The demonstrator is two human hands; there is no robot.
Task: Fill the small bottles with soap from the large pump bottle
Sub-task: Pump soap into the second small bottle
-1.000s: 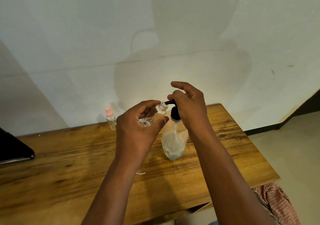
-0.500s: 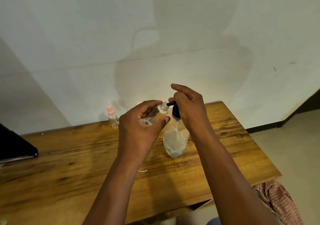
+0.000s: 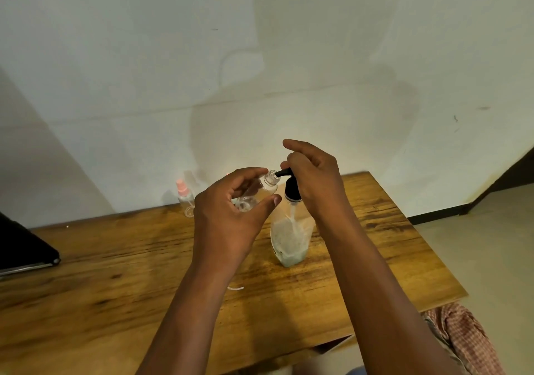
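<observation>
Wooden table (image 3: 375,244), pale wall behind. Your left hand (image 3: 228,218) grips the tilted small clear bottle (image 3: 258,191), mouth at the nozzle; your right hand (image 3: 313,178) curls over the pump bottle (image 3: 290,239) head.

Clear small bottle (image 3: 261,189), uncapped, tilted, mouth at black spout of upright pump bottle (image 3: 291,239), soap low.

wall (image 3: 144,57): pale, shadowed | table (image 3: 86,288): wood, against wall | floor (image 3: 497,244): beige, right
</observation>
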